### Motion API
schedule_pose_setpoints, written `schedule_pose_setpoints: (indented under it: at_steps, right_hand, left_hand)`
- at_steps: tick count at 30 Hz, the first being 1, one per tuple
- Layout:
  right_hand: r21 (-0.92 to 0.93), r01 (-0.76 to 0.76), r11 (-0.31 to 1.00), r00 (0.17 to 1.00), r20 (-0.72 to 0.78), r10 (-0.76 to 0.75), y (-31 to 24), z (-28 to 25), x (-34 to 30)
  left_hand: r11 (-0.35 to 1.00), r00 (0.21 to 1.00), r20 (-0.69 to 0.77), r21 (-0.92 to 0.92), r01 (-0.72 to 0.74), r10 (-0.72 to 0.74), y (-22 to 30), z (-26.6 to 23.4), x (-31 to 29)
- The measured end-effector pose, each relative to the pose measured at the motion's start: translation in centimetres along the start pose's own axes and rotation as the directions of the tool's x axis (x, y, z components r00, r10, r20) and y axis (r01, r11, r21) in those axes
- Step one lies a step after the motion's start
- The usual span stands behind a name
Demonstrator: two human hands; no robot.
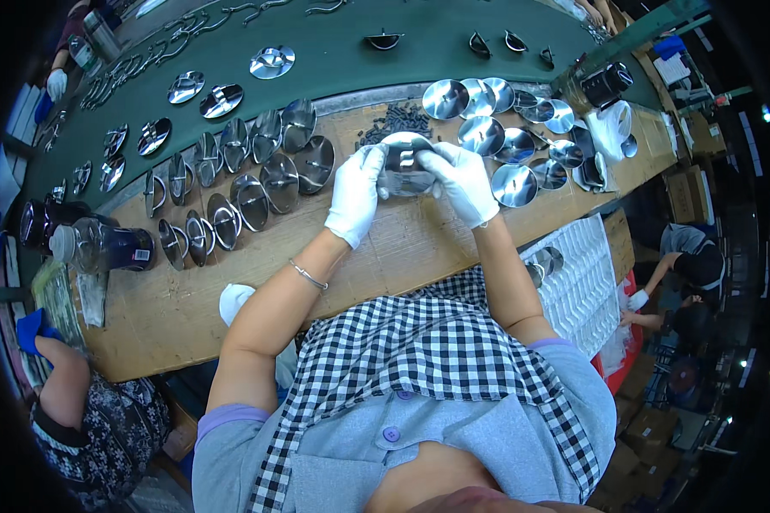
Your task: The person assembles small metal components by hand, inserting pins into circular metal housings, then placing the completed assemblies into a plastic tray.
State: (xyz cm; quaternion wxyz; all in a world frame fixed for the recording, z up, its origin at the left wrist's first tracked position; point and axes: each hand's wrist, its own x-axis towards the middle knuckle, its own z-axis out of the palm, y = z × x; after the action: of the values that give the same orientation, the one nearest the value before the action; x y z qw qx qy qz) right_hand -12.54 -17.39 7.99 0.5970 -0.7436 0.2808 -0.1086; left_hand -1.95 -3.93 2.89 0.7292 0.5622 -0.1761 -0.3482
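Note:
Both my hands, in white gloves, hold one polished round metal disc [406, 178] above the wooden bench [402, 248]. My left hand [355, 197] grips its left edge with the fingers closed. My right hand [464, 182] has the right edge between thumb and fingers. A small shiny strap shows near the middle of the disc. Just beyond it lies a pile of small dark pieces [398, 121], too small to name. Rows of similar discs [250, 202] with upright tabs stand left of my left hand. More mirror-like discs [514, 185] lie in a cluster right of my right hand.
A green belt [334, 64] with scattered discs and curved metal parts runs behind the bench. Jars [103, 246] stand at the left end, a dark jar [606, 84] at the back right. A white ridged tray [577, 278] sits at my right. Other people are at both sides.

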Motion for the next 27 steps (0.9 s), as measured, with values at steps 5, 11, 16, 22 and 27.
schedule_pose_setpoints:
  at_steps: [5,11,16,22,27]
  right_hand:
    - [-0.226,0.149,0.963,0.947,-0.248,-0.205,1.1,0.3,1.3]
    - [-0.251,0.311,0.917,0.937,-0.081,-0.34,-0.1,-0.2,5.3]
    - [-0.904,0.362,0.228,0.694,0.098,-0.713,1.9,-1.7,13.8]
    - [-0.953,0.29,0.082,0.816,0.202,-0.542,0.9,-1.6,14.6]
    - [-0.561,0.394,0.728,0.91,0.128,-0.394,-2.6,0.5,6.2]
  left_hand:
    - [0.915,0.958,-0.122,0.349,-0.203,0.259,-0.9,0.3,0.6]
    - [0.961,0.995,-0.043,0.265,-0.074,0.088,-0.9,-0.1,0.6]
    - [0.953,0.997,0.03,-0.294,0.078,-0.072,-1.2,-0.3,0.9]
    - [0.865,0.974,-0.048,-0.47,0.175,-0.223,-0.2,0.4,0.4]
    - [0.942,0.994,-0.088,-0.335,0.033,-0.066,-1.7,0.1,0.6]
